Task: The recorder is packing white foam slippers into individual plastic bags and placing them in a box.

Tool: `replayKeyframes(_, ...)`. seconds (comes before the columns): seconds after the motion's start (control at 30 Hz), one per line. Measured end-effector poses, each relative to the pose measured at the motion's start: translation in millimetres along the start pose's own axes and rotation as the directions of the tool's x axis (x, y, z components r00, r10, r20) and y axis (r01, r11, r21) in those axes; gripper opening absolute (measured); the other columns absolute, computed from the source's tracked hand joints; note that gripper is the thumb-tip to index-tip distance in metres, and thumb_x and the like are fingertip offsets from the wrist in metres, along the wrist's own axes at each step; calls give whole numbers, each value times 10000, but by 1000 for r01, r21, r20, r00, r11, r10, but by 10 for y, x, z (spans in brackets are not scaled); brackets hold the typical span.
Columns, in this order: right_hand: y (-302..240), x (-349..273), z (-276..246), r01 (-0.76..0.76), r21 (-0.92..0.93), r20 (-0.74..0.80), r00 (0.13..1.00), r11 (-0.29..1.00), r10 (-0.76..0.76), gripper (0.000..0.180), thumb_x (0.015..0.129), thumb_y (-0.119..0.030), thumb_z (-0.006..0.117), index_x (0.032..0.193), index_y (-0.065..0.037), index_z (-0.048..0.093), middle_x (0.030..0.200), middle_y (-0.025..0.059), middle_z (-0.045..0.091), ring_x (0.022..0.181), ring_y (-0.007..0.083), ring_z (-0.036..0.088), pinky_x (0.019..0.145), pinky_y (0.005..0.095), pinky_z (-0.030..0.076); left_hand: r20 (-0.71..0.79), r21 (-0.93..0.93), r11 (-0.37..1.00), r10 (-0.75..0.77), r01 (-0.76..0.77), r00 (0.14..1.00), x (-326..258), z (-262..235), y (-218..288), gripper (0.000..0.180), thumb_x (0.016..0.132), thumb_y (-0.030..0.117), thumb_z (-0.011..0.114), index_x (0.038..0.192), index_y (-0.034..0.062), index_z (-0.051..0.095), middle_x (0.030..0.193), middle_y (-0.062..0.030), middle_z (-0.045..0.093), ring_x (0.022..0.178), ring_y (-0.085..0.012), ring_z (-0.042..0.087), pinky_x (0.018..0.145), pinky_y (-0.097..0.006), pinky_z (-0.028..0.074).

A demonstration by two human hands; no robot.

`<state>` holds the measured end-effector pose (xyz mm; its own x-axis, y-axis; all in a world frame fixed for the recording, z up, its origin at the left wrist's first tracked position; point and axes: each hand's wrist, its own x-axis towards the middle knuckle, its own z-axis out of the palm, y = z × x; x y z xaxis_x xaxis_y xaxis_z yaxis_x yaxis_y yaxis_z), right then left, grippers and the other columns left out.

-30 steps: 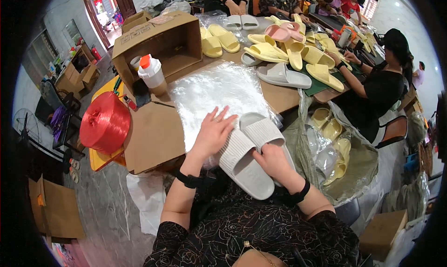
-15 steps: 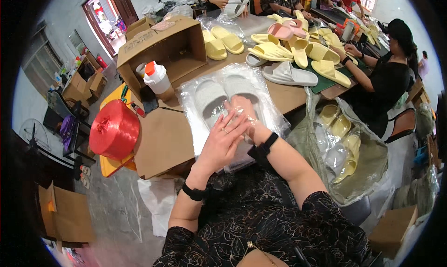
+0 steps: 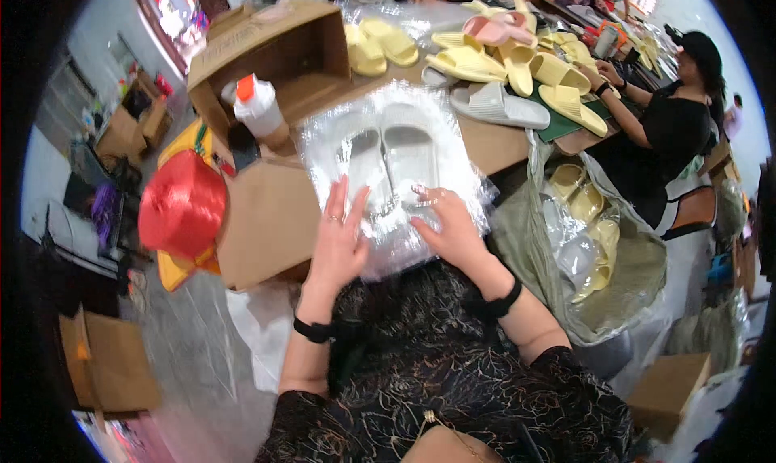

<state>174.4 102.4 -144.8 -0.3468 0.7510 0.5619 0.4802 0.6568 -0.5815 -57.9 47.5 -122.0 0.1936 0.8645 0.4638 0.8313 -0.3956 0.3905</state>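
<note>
A pair of light grey slide slippers (image 3: 411, 157) lies side by side in a clear plastic bag (image 3: 459, 140) on the table before me. Shiny creases in the plastic catch the light over them. My left hand (image 3: 343, 235) rests at the near left part of the bag, fingers spread and stretched forward. Over the near right part is my right hand (image 3: 454, 230), its thumb and fingers apart and slightly bent, touching the plastic near the slippers' heel ends. Neither hand grips anything I can see.
Beyond the bag stand an open cardboard box (image 3: 271, 55) and a white bottle with an orange cap (image 3: 260, 111). A red twine roll (image 3: 184, 204) sits at left. Yellow slippers (image 3: 469, 63) pile up far right, near a co-worker (image 3: 675, 115). A sack of bagged slippers (image 3: 525, 245) stands at right.
My hands were together, overlapping on the slippers; now they are apart, the left moved left and the right drawn back toward me. The slippers show more fully. The whole view has shifted slightly.
</note>
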Motion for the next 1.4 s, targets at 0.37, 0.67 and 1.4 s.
replayKeyframes(0.37,469,-406,-1050,-163,-132,-123,981,978,147,361,850,-17,690,1191,-138,682,1003,77,636,737,182,636,642,290,520,-41,-123,879,-469,461,882,-540,-124,-213,527,909,82,623,1423,64,510,715,-100,670,610,-180,627,592,-302,494)
replayKeyframes(0.67,347,-295,-746,79,-5,200,977,997,-76,404,772,26,680,1120,-178,713,1340,68,602,893,225,664,745,329,551,69,-502,762,-437,410,897,-687,-163,-388,322,896,23,661,1218,29,673,749,1,590,714,-69,584,655,-213,453)
replayKeyframes(1.4,559,34,-489,-379,94,-170,905,920,390,188,936,-188,631,890,-30,724,714,83,704,639,188,677,600,320,499,-152,-296,916,-325,270,934,-413,-9,-414,170,886,97,675,762,-20,671,722,-123,647,681,-274,621,625,-356,469)
